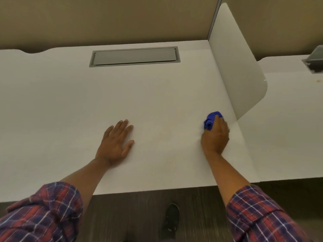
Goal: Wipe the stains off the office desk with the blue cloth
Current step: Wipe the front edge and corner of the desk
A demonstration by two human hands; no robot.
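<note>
Blue cloth (210,122) was gripped in the right hand (215,135) on the desk (157,95); the left hand (116,142) was laid flat, fingers straight.

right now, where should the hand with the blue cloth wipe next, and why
Probably sweep the right hand, gripping the bunched blue cloth, leftward over the white office desk: it is right beside the white divider panel, so open surface lies that way.

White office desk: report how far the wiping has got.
Done: unclear; the white office desk shows no distinct stains. In hand: the right hand grips the bunched blue cloth on the desk beside the white divider panel; the left hand rests flat. Left: cannot tell which areas remain unwiped.
</note>
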